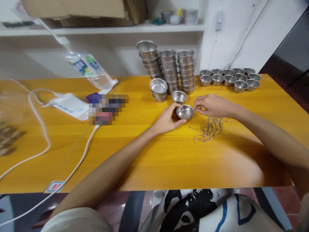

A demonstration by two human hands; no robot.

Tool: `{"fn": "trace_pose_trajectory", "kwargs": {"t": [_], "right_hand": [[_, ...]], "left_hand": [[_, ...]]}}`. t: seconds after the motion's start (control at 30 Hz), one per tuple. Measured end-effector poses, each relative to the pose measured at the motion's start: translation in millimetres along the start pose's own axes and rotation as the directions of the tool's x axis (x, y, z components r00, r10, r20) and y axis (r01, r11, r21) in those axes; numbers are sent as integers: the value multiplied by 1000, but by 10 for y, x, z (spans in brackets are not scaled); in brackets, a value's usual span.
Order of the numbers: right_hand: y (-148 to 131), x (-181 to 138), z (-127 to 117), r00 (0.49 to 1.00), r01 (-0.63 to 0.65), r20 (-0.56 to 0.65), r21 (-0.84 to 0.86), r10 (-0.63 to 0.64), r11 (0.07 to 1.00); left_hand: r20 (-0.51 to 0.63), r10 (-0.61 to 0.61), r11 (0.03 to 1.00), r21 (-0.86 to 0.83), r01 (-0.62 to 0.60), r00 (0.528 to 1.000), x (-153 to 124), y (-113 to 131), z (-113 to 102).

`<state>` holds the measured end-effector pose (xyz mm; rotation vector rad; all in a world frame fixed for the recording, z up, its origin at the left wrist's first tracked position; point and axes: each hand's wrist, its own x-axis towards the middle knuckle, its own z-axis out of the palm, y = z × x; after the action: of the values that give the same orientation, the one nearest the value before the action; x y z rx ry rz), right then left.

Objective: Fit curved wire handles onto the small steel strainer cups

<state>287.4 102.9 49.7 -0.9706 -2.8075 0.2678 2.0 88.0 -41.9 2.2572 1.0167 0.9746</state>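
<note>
A small perforated metal cup (184, 112) sits on the orange table, tilted slightly toward me. My left hand (168, 118) grips it from the left, the fingers at its far rim and the thumb at its near side. Just off the cup's right rim, my right hand (209, 104) is closed in a pinch; whatever is between its fingertips is too small to make out. Below that hand lies a tangled heap of thin, curved metal wires (209, 129). Another perforated cup (179, 97) stands right behind the held one.
Tall stacks of perforated cups (169, 69) rise at the back, with rows of single cups (229, 80) to their right. On the left are a plastic bottle (93, 71), a white box-shaped device (70, 105) and white cables (83, 154). A cardboard box (79, 9) rests on the shelf.
</note>
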Motion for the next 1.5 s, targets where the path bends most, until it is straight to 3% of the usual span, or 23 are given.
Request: {"fn": "trace_pose_trajectory", "kwargs": {"t": [0.2,0.6,0.9,1.27,1.4,1.5], "right_hand": [[17,62,116,992,-102,-77,39,104,994],[34,157,445,987,-57,-142,120,74,991],[-52,159,460,983,-85,-148,145,107,986],[-60,145,483,981,-77,-171,107,95,991],[-139,149,559,955,-147,-218,239,200,960],[-150,159,571,945,-105,-218,504,245,857]], "left_hand": [[51,-15,991,-130,21,999,-41,141,86],[52,-11,980,-197,21,999,-53,119,127],[73,45,996,-85,-39,996,-30,147,88],[85,61,996,-72,-55,995,-15,150,86],[88,78,995,-77,-71,993,-6,171,81],[96,67,995,-81,-59,993,-1,186,76]]}}
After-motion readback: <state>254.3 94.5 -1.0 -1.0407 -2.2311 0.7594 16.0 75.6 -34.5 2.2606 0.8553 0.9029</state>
